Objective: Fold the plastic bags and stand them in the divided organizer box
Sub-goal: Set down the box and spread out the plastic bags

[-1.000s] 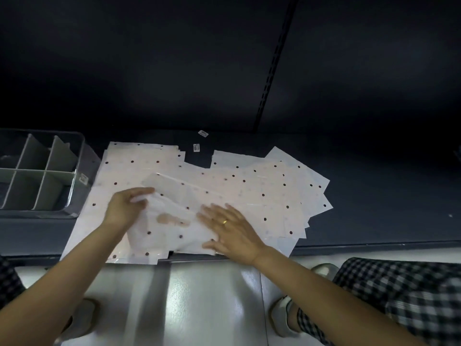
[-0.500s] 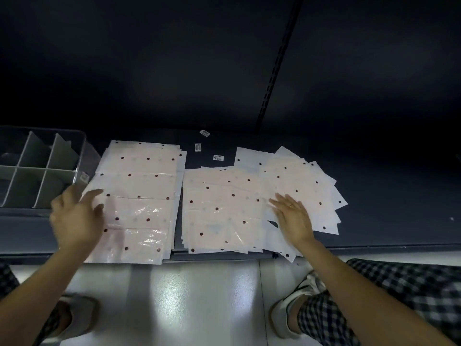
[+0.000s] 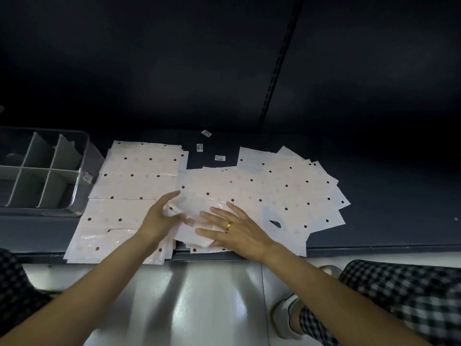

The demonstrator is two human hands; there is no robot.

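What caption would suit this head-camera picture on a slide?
Both hands, left hand and right hand, fold a dotted plastic bag beside an empty organizer box.

Dim light is leaving the dark blue metal shelf (image 3: pixel 374 196) murky while glare is streaking the glossy grey floor (image 3: pixel 199 295).

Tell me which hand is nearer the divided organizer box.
Left. The left hand works on the plastic bags just right of the divided organizer box, across the left stack. The right hand lies flat on the bags farther right, beyond the left hand.
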